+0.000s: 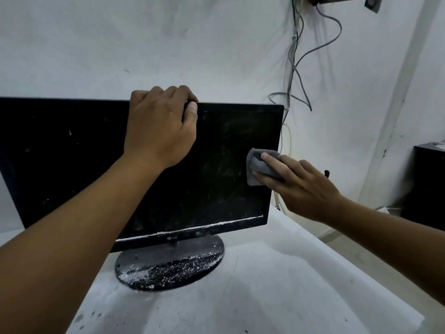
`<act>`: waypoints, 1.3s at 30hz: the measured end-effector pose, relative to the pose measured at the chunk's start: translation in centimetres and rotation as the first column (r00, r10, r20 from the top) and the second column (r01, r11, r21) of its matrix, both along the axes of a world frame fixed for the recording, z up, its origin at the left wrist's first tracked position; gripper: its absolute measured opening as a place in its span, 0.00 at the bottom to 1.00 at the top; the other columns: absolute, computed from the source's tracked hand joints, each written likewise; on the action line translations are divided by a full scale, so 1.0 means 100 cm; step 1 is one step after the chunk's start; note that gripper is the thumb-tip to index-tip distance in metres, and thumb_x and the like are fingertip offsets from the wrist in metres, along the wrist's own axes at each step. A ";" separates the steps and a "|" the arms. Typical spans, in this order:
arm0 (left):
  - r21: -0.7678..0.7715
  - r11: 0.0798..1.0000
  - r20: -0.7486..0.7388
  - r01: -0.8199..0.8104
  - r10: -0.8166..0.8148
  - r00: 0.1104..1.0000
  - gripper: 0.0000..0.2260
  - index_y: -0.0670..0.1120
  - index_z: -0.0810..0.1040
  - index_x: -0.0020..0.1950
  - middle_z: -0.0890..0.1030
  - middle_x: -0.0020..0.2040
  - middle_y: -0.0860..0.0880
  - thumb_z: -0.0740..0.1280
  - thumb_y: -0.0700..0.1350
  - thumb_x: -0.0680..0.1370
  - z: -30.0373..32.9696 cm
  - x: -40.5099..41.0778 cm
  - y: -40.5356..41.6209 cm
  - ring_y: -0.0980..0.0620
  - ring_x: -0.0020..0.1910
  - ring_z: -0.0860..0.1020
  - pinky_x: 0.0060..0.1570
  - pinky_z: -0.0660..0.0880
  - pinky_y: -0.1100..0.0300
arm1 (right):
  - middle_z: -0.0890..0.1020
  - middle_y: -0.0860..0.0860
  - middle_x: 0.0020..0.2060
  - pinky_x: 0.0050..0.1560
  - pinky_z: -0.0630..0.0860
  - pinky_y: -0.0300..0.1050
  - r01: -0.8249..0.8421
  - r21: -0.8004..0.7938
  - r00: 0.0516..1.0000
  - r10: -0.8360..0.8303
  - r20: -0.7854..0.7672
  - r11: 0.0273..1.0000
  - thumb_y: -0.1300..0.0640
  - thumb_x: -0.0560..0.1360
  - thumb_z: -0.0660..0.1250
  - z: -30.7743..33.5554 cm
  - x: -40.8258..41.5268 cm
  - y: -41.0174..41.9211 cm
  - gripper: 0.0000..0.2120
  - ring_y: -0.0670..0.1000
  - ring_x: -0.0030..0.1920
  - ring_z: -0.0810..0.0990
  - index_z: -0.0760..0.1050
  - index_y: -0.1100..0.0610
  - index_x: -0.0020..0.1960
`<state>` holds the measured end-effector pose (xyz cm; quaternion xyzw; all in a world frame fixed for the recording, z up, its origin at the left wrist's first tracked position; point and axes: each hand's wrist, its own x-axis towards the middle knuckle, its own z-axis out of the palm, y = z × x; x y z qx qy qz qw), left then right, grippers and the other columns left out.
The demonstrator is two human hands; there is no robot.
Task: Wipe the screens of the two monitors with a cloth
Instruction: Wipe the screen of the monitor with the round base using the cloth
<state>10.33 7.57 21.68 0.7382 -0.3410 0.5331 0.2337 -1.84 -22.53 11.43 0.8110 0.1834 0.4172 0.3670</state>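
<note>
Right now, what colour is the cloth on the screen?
Grey. The cloth, pressed flat by the right hand, shows best in the head view.

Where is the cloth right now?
In the head view, the grey cloth lies against the right monitor near its right edge, pressed by the right hand.

left hand (160,127) gripped top edge of right monitor (216,179) | right hand (297,183) pressed grey cloth (258,168) on screen near right bezel | second monitor (60,153) just left | white tabletop (265,285)
</note>
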 end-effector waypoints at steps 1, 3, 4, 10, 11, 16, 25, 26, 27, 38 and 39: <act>0.004 1.000 0.001 -0.003 0.003 1.000 0.11 0.50 0.77 0.53 0.82 0.49 0.52 0.56 0.49 0.82 0.000 0.000 0.000 0.47 0.49 0.76 0.55 0.58 0.54 | 0.58 0.61 0.80 0.52 0.72 0.55 0.010 -0.018 1.000 -0.010 -0.007 1.000 0.63 0.81 0.53 -0.005 0.000 0.001 0.27 0.64 0.69 0.70 0.60 0.55 0.80; 0.011 1.000 0.007 -0.006 0.006 1.000 0.10 0.50 0.77 0.53 0.82 0.48 0.53 0.56 0.49 0.82 0.000 0.001 0.000 0.47 0.48 0.76 0.54 0.58 0.54 | 0.59 0.61 0.80 0.56 0.70 0.55 0.029 -0.108 0.998 -0.035 -0.057 0.994 0.62 0.79 0.57 -0.018 -0.002 -0.001 0.29 0.64 0.69 0.70 0.60 0.55 0.80; 0.012 1.000 0.007 -0.007 0.007 1.000 0.10 0.50 0.77 0.52 0.82 0.48 0.53 0.56 0.49 0.82 0.000 0.000 0.000 0.47 0.48 0.76 0.53 0.59 0.54 | 0.59 0.60 0.79 0.58 0.69 0.55 0.033 -0.160 0.994 -0.048 -0.094 0.987 0.61 0.78 0.57 -0.023 -0.004 -0.002 0.30 0.64 0.69 0.70 0.59 0.55 0.81; 0.004 1.000 0.002 -0.014 0.014 1.000 0.11 0.50 0.77 0.52 0.82 0.49 0.53 0.56 0.49 0.82 0.000 0.002 0.000 0.47 0.49 0.76 0.53 0.58 0.54 | 0.62 0.59 0.79 0.53 0.72 0.54 0.020 -0.231 0.996 -0.040 -0.083 0.973 0.62 0.79 0.57 0.001 -0.002 0.002 0.31 0.63 0.69 0.71 0.60 0.52 0.81; 0.006 1.000 0.003 -0.016 0.016 1.000 0.11 0.50 0.77 0.53 0.82 0.49 0.53 0.56 0.49 0.82 0.000 0.002 0.000 0.47 0.49 0.75 0.53 0.58 0.54 | 0.62 0.60 0.79 0.52 0.72 0.54 0.018 -0.156 0.999 -0.023 -0.026 0.988 0.64 0.78 0.56 0.010 -0.001 0.005 0.31 0.63 0.69 0.71 0.61 0.52 0.80; 0.027 0.999 0.012 -0.021 0.021 1.000 0.11 0.50 0.77 0.54 0.82 0.50 0.52 0.56 0.49 0.83 -0.002 0.001 0.001 0.47 0.49 0.76 0.54 0.60 0.53 | 0.63 0.62 0.78 0.54 0.74 0.57 -0.005 0.140 0.994 -0.011 0.110 0.990 0.61 0.81 0.57 0.021 0.007 0.023 0.26 0.64 0.68 0.70 0.64 0.54 0.79; 0.020 0.999 0.034 -0.030 0.030 0.999 0.12 0.49 0.77 0.54 0.82 0.49 0.52 0.55 0.49 0.83 -0.004 0.002 0.002 0.47 0.48 0.76 0.53 0.59 0.53 | 0.63 0.59 0.78 0.58 0.77 0.56 -0.016 -0.393 0.987 -0.048 -0.151 0.920 0.61 0.78 0.58 0.017 0.000 0.011 0.29 0.62 0.67 0.73 0.63 0.51 0.79; 0.021 0.999 0.037 -0.033 0.032 0.999 0.12 0.49 0.77 0.54 0.82 0.50 0.52 0.55 0.49 0.83 -0.004 0.003 0.001 0.47 0.49 0.76 0.54 0.60 0.53 | 0.63 0.60 0.78 0.56 0.75 0.56 -0.020 -0.341 0.995 -0.014 -0.097 0.940 0.62 0.78 0.58 0.028 0.003 0.013 0.29 0.62 0.67 0.73 0.65 0.52 0.78; 0.022 0.999 0.039 -0.034 0.033 0.999 0.12 0.49 0.77 0.54 0.82 0.50 0.51 0.55 0.49 0.83 -0.004 0.003 0.001 0.46 0.49 0.76 0.54 0.60 0.53 | 0.64 0.60 0.78 0.55 0.74 0.56 -0.026 -0.256 0.999 0.016 -0.040 0.966 0.63 0.78 0.58 0.039 0.005 0.017 0.28 0.63 0.67 0.73 0.66 0.52 0.77; 0.018 1.000 0.045 -0.024 0.024 0.999 0.12 0.49 0.78 0.54 0.82 0.49 0.52 0.56 0.49 0.83 -0.003 0.003 0.001 0.47 0.48 0.76 0.54 0.61 0.53 | 0.68 0.61 0.74 0.56 0.77 0.56 -0.111 -0.292 0.989 0.078 -0.124 0.950 0.59 0.84 0.60 0.033 0.009 0.022 0.22 0.62 0.64 0.77 0.66 0.58 0.77; 0.023 1.000 0.042 -0.021 0.020 0.999 0.12 0.49 0.78 0.54 0.82 0.48 0.52 0.56 0.49 0.83 -0.003 0.003 0.002 0.47 0.48 0.76 0.54 0.61 0.53 | 0.68 0.61 0.75 0.56 0.75 0.55 -0.109 -0.292 0.991 0.081 -0.106 0.950 0.60 0.83 0.58 0.039 0.009 0.022 0.23 0.62 0.65 0.76 0.65 0.57 0.78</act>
